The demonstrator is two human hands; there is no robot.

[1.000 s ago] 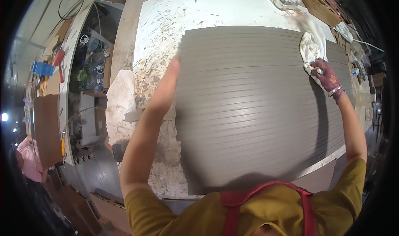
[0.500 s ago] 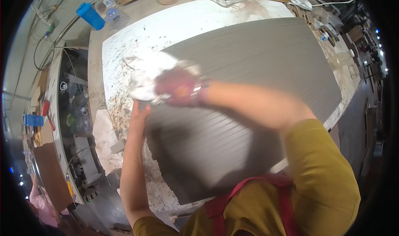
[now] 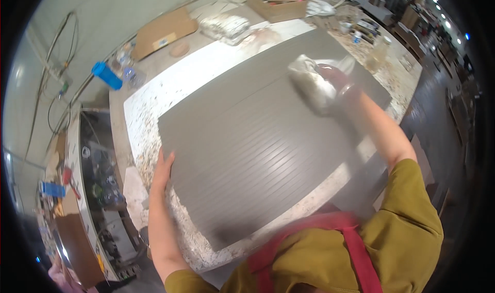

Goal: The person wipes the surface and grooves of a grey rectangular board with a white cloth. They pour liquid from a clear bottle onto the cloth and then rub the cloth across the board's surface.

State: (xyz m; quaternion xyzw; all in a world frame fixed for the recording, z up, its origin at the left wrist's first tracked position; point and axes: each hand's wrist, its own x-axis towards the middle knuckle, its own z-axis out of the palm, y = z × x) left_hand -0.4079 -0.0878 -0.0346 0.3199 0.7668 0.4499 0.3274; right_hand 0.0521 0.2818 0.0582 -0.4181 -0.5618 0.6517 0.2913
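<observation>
A large grey panel with fine parallel grooves lies flat on a paint-speckled white worktable. My left hand rests flat against the panel's left edge, fingers together. My right hand, blurred by motion, is closed on a crumpled white cloth that presses on the panel's far right part. My forearm stretches across the panel's right side.
A blue bottle and a flat cardboard piece lie at the table's far left. A wooden tray of tools and a wrapped bundle sit at the back. Small bottles crowd the far right corner. Shelves with clutter stand left.
My right hand with the cloth swept from the panel's right edge to its far left corner, then back to the far right. The left hand stayed on the left edge. My head view shifted.
</observation>
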